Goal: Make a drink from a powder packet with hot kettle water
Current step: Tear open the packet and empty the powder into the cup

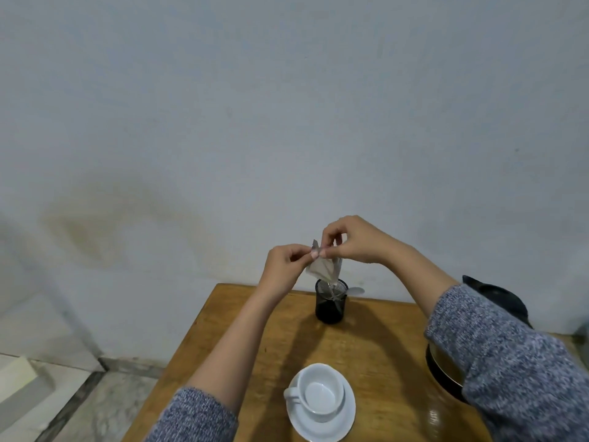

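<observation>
Both hands hold a small grey powder packet [324,268] up in the air above the far side of the table. My left hand [287,263] pinches its top left corner, and my right hand [352,239] pinches the top edge beside it. An empty white cup [322,395] stands on a white saucer [345,424] near the table's front edge. The kettle [446,368], dark with a metal band, sits at the right, mostly hidden behind my right sleeve.
A black mesh holder [330,309] with a spoon [355,291] in it stands at the back of the wooden table [376,339], right under the packet. A pale wall rises behind. Tiled floor and a pale block [16,374] lie to the left.
</observation>
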### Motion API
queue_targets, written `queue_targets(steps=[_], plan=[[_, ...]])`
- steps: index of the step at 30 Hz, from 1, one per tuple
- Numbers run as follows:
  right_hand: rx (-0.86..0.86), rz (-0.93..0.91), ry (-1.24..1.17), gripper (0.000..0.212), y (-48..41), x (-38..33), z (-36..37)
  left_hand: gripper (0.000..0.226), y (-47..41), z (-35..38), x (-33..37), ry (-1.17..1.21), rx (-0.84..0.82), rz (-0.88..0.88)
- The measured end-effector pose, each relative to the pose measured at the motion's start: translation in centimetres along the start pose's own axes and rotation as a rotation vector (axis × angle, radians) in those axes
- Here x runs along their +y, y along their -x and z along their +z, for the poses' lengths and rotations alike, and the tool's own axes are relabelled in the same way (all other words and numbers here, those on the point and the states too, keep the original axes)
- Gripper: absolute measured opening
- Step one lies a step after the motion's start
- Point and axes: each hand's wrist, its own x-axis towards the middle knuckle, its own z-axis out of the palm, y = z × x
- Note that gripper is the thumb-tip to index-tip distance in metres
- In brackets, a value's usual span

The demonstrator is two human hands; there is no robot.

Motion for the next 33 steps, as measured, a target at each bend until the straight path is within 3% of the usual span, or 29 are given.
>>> queue_targets(steps=[3,9,14,18,26,33], plan=[[0.109,0.074,0.185,0.009,-0.2,-0.1,-0.6,0.012,0.2,-0.1,0.0,-0.010,0.008,0.016],[0.104,0.123,0.394,0.010,-0.5,-1.2,-1.0,0.013,0.5,0.1,0.4,0.003,-0.010,0.018],[0.072,0.142,0.174,0.004,-0.4,-1.0,-2.0,0.014,0.1,-0.5,1.2,0.013,0.007,0.014],[0.039,0.048,0.043,0.003,-0.2,-0.8,-1.8,0.015,-0.1,-0.7,1.5,0.007,-0.034,0.000],[0.106,0.112,-0.050,0.014,-0.1,-0.8,-0.5,0.011,0.4,0.6,1.4,0.109,-0.004,-0.029],[0.061,0.089,-0.060,0.012,-0.2,-0.1,0.2,0.016,0.3,0.6,0.6,0.022,-0.061,-0.023]])
